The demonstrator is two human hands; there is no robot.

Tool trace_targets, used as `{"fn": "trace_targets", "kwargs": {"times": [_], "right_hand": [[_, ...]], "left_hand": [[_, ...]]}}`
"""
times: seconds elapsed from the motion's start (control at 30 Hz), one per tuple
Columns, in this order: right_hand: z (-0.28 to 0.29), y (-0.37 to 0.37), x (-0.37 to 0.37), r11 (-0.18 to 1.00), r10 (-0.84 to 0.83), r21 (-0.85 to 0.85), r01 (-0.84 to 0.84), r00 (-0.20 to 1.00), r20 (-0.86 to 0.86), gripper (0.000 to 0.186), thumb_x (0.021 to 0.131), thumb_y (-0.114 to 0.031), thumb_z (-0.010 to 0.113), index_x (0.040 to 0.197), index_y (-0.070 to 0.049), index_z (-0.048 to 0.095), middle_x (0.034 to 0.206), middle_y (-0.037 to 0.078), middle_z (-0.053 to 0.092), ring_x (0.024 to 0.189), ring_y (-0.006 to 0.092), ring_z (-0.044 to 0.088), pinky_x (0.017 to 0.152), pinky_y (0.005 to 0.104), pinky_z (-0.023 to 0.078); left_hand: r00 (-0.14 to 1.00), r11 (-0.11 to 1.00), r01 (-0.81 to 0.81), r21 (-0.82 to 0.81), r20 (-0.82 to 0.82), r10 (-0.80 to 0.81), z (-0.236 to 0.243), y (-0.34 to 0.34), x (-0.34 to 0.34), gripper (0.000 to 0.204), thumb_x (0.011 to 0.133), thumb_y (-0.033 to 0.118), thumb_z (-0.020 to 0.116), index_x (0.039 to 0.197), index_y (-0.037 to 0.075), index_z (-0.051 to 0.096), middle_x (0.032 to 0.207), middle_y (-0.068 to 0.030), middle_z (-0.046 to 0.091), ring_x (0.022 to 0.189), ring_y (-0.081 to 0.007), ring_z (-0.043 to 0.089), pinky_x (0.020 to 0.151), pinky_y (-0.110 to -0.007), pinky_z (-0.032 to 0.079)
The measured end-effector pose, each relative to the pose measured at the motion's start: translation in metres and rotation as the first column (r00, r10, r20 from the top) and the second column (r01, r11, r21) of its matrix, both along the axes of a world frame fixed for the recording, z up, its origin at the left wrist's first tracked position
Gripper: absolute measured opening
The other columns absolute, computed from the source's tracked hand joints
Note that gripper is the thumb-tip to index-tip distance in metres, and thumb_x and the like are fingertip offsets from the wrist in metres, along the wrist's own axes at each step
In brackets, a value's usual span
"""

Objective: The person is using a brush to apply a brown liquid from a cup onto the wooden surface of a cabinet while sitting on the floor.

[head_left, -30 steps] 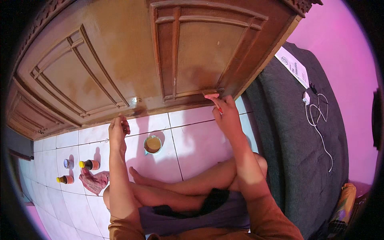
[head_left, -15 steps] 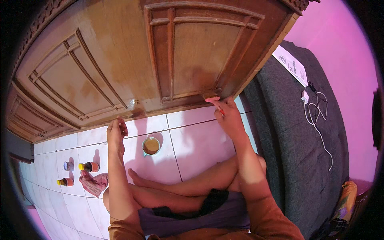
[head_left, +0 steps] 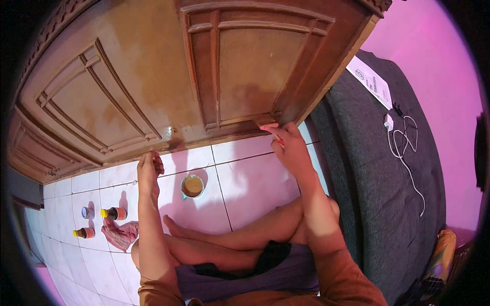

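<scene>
A paintbrush with a red-pink handle is pinched in my right hand. Its bristles rest against the bottom edge of the right panel on a brown wooden cabinet. The wood looks darker and glossier around that panel's frame. My left hand hovers close to the cabinet's lower edge, further left, its fingers loosely curled with nothing visible in them. On the tiles between my arms stands a pale green cup of brownish liquid.
Left of my left forearm, a crumpled pink cloth, two yellow-capped bottles and a small tin sit on the white tiled floor. A dark grey mattress fills the right side, bearing papers and a white charger cable.
The paintbrush in my right hand has slid slightly left along the panel's bottom edge. My left hand stays where it was.
</scene>
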State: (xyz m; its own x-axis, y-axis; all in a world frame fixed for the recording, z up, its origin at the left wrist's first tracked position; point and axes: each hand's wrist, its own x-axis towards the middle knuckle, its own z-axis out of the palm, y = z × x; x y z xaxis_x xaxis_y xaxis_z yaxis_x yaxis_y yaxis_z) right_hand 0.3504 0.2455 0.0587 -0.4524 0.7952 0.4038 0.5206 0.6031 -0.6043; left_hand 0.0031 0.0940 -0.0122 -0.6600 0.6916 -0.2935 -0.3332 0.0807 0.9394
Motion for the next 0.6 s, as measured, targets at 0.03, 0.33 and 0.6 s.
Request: {"fn": "trace_targets", "kwargs": {"times": [0.03, 0.33, 0.6], "right_hand": [[-0.004, 0.003, -0.003, 0.998, 0.001, 0.065, -0.004, 1.000, 0.032, 0.044, 0.081, 0.004, 0.054, 0.118, -0.016, 0.067, 0.087, 0.009, 0.048, 0.077, 0.0209, 0.051, 0.072, 0.0315, 0.045], [0.017, -0.015, -0.009, 0.999, -0.043, -0.007, 0.043, 0.999, -0.013, 0.041, 0.077, 0.002, 0.057, 0.115, -0.012, 0.066, 0.087, 0.013, 0.050, 0.084, 0.0311, 0.053, 0.075, 0.0402, 0.047], [0.014, -0.004, -0.032, 0.980, -0.009, 0.196, 0.021, 0.998, -0.062, 0.044, 0.079, 0.003, 0.056, 0.117, -0.016, 0.067, 0.086, 0.011, 0.047, 0.079, 0.0252, 0.051, 0.073, 0.0350, 0.046]], "left_hand": [[1.000, 1.000, -0.009, -0.009, 0.004, 0.010, 0.001, 0.001, 0.001, 0.021, 0.096, 0.028, 0.053, 0.086, 0.011, 0.057, 0.070, 0.0003, 0.052, 0.059, -0.0103, 0.048, 0.053, -0.026, 0.038], [1.000, 1.000, -0.024, -0.005, 0.006, 0.024, 0.002, 0.000, 0.001, 0.024, 0.096, 0.031, 0.054, 0.084, 0.010, 0.056, 0.068, -0.0002, 0.052, 0.057, -0.0110, 0.047, 0.053, -0.026, 0.038], [0.999, 0.999, -0.036, -0.003, 0.010, 0.036, 0.001, 0.000, 0.001, 0.026, 0.094, 0.032, 0.057, 0.082, 0.010, 0.056, 0.067, 0.0000, 0.052, 0.057, -0.0108, 0.047, 0.053, -0.026, 0.038]]}}
